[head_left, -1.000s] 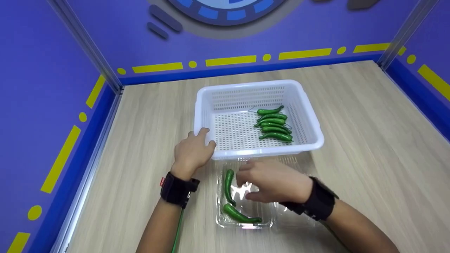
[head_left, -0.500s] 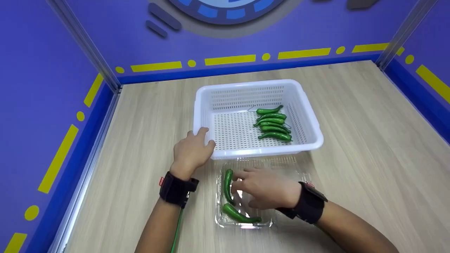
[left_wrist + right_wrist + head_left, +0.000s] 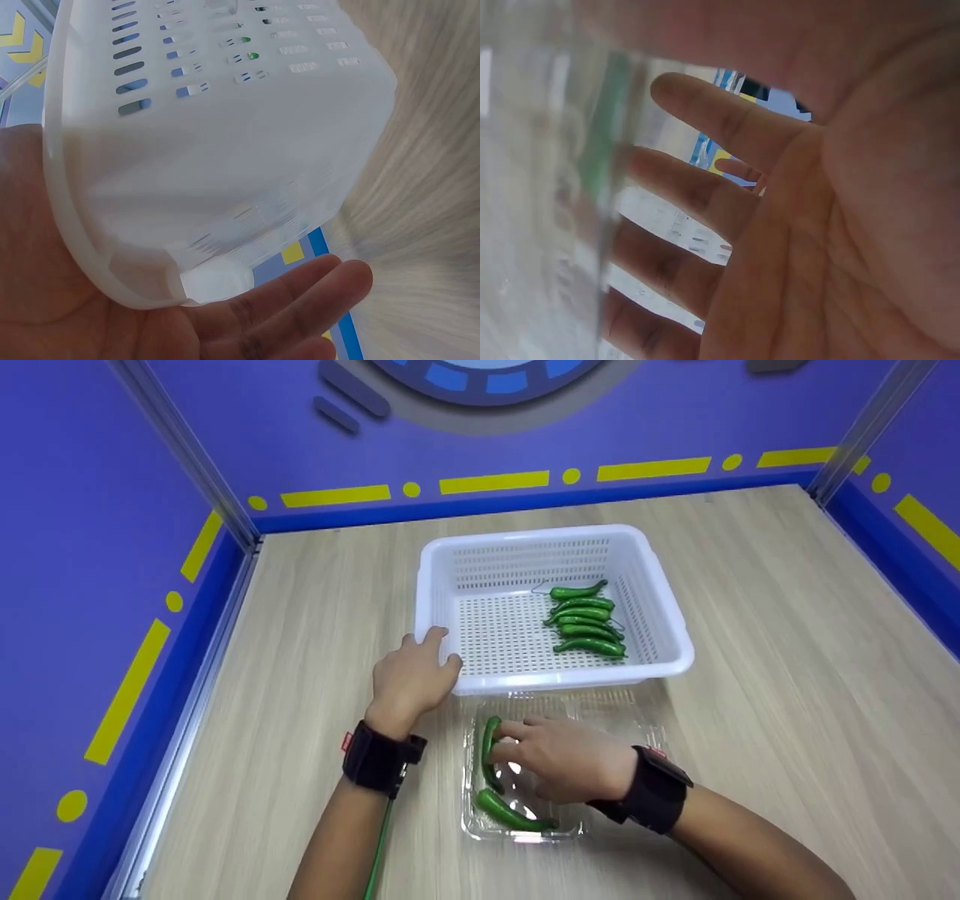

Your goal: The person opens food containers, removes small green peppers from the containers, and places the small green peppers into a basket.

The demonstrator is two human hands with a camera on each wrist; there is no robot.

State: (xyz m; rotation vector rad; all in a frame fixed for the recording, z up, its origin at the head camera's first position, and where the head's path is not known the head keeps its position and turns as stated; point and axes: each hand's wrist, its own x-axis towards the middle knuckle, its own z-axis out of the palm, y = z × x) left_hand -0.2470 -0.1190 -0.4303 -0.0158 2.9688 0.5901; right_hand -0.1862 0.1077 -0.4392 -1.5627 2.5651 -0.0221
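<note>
Two green chili peppers lie in the left half of a clear plastic clamshell container (image 3: 480, 821). One pepper (image 3: 491, 727) runs lengthwise along its left wall; the other pepper (image 3: 514, 815) curves along the near edge. Over the container, my right hand (image 3: 570, 757) has its fingers spread and loosely bent, fingertips right at the lengthwise pepper and partly covering it. The right wrist view shows that pepper (image 3: 607, 124) blurred behind the fingertips. My left hand (image 3: 412, 682) rests on the near-left corner of a white basket (image 3: 555, 681), with straight fingers (image 3: 300, 307) along its outside.
Several green peppers (image 3: 589, 619) lie grouped at the right side of the basket floor. The container's other half (image 3: 615, 712) lies flat to the right, partly under my right arm. Blue printed panels (image 3: 495, 442) border the wooden table (image 3: 750, 660) at the back and sides.
My right hand has lowered and shifted left, bringing its fingertips from beside the lengthwise pepper onto it. The left hand, basket and peppers hold the same places.
</note>
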